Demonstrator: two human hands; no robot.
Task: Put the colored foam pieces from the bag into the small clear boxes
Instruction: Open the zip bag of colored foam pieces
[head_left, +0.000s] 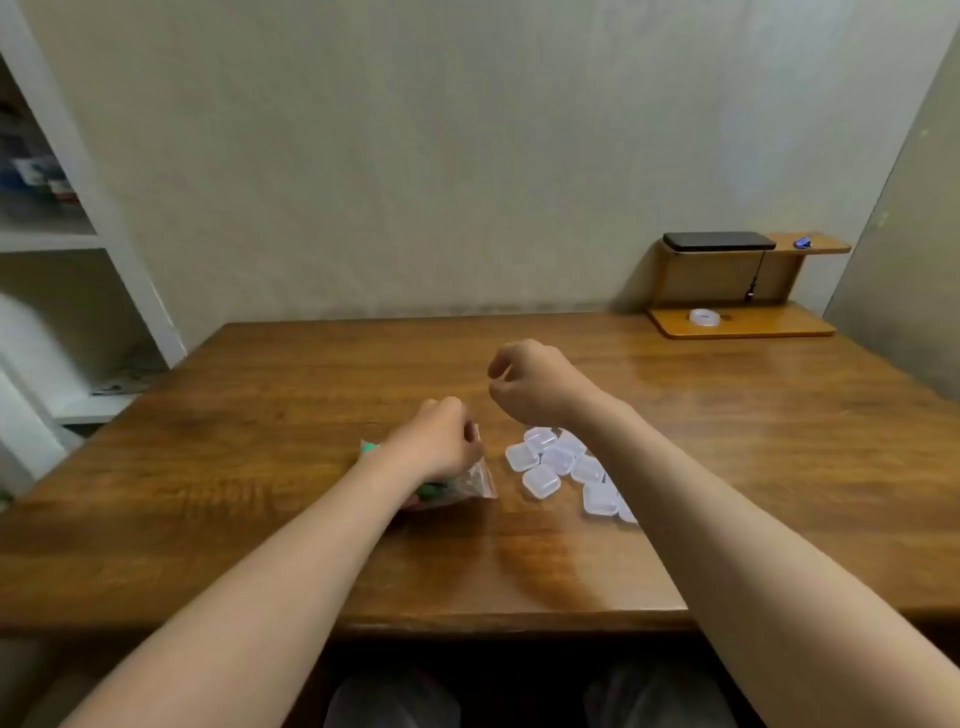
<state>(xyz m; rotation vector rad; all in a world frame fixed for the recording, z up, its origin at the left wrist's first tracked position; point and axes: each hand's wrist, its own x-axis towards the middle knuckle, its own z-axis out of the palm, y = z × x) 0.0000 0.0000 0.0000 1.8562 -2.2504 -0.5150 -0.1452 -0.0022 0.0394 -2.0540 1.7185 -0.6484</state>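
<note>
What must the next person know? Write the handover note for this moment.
Left hand: grips the clear plastic bag of colored foam pieces on the wooden table.
Right hand: raised above the table, fingers curled; whether it holds anything is unclear.
Small clear plastic boxes: clustered right of the bag, lids apparently shut.
Done: no piece visibly boxed. Left: fill all boxes.

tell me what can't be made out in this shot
Head view, the only one:
- bag: the left hand gripping it covers most of it, so the count and colours of the foam pieces stay hidden.
- right hand: blurred, fingers curled; unclear whether they pinch anything.
- clear boxes: the right forearm covers some; total and contents unreadable.
- shelf items: blurred.
</note>
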